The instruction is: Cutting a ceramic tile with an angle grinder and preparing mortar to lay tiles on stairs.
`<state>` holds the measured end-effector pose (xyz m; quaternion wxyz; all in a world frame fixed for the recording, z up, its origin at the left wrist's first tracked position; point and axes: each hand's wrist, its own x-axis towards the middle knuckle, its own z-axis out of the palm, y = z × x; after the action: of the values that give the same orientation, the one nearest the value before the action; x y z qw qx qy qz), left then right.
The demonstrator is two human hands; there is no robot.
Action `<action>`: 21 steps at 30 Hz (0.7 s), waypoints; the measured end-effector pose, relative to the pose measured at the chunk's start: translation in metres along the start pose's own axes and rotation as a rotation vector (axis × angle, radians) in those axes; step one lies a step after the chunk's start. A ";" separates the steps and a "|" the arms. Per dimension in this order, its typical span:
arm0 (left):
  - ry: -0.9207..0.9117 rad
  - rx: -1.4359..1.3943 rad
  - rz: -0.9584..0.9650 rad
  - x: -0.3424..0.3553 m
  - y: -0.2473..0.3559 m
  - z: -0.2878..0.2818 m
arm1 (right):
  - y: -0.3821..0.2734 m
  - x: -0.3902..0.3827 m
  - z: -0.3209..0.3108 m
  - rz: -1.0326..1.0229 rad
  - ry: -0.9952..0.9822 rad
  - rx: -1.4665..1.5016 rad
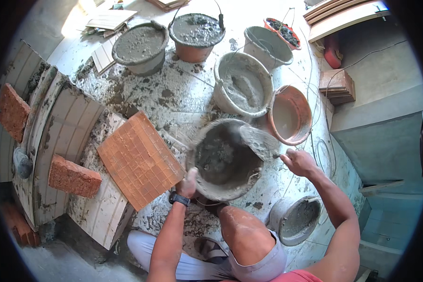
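My right hand [299,162] is closed around the handle of a trowel. Its mortar-smeared blade [260,142] lies over the right rim of a grey bucket [228,191] with wet mortar low inside. My left hand [188,183], a dark watch on its wrist, is closed at that bucket's near left rim; its fingertips are partly blurred. Right beside the left hand is the corner of an orange-brown tile [141,160], its gridded face up, lying over the edge of a pale tiled step [96,216]. My bent knee is close to the bucket's near side.
Several more buckets stand beyond: a mortar-filled bucket [141,44], an orange-sided bucket [195,51], a whitish bucket [242,87] and an orange one [291,113]. Another bucket [296,221] is by my right knee. Brick pieces [75,176] rest on the curved steps. Cables cross the splattered floor.
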<state>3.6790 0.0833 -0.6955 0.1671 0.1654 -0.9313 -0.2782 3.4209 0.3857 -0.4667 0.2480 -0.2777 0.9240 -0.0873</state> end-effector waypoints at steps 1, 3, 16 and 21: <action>0.009 0.115 -0.016 0.006 0.005 0.000 | 0.000 0.005 -0.002 0.063 -0.087 -0.093; 0.219 -0.253 -0.089 0.016 0.010 -0.004 | -0.003 -0.003 0.002 -0.006 0.045 0.019; -0.077 -0.472 -0.395 0.016 0.019 -0.023 | -0.018 -0.003 -0.003 0.076 0.010 -0.097; 0.010 -0.200 -0.318 0.016 0.007 -0.007 | -0.039 -0.005 -0.007 -0.060 0.261 -0.070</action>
<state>3.6660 0.0788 -0.6828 0.1411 0.2945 -0.8603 -0.3915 3.4393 0.3567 -0.4468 0.1134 -0.2997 0.9422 -0.0976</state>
